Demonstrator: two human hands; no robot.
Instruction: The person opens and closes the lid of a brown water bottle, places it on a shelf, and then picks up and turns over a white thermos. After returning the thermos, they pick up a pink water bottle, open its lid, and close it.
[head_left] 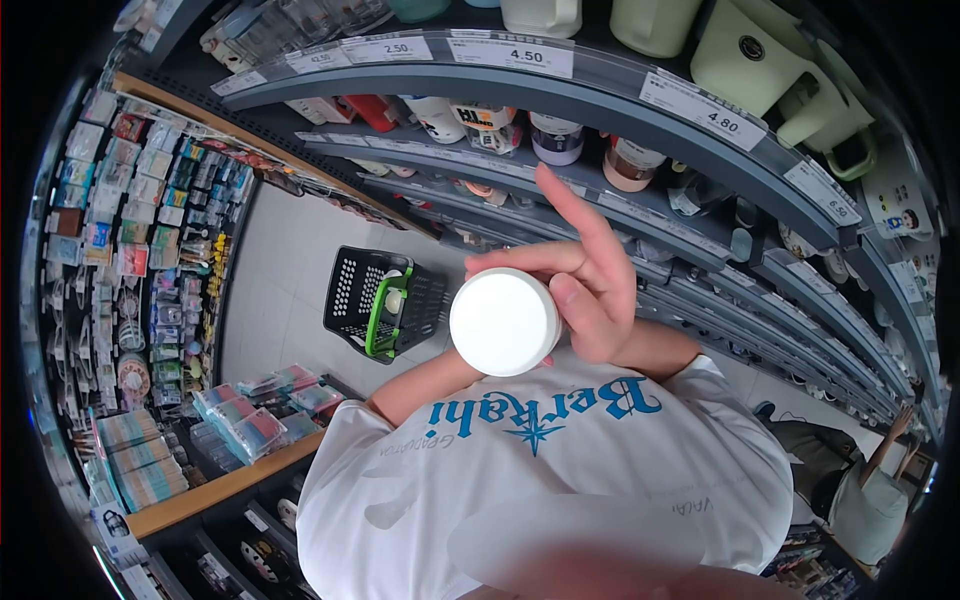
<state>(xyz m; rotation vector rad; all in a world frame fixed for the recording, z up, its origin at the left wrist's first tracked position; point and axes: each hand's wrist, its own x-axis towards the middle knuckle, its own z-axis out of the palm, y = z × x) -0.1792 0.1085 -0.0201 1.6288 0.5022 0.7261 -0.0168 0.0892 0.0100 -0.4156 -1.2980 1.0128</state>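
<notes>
A white round container [503, 322] is held in front of my chest, its flat circular face towards me and a little of its curved side showing. My right hand [598, 290] grips it at the right: the thumb presses on the side and one finger runs along the far rim. Another finger of that hand points away towards the shelves. From the left, my left forearm [425, 385] reaches behind the container, which hides nearly all of that hand. What the container holds, if anything, cannot be seen.
Shelves with price labels [511, 54] curve across the front and right, carrying green mugs [745, 60] and cups. On the floor stands a black basket [350, 300] with a green handle and a white item inside. Packaged goods [130, 230] hang at left. Another person [868, 510] is at right.
</notes>
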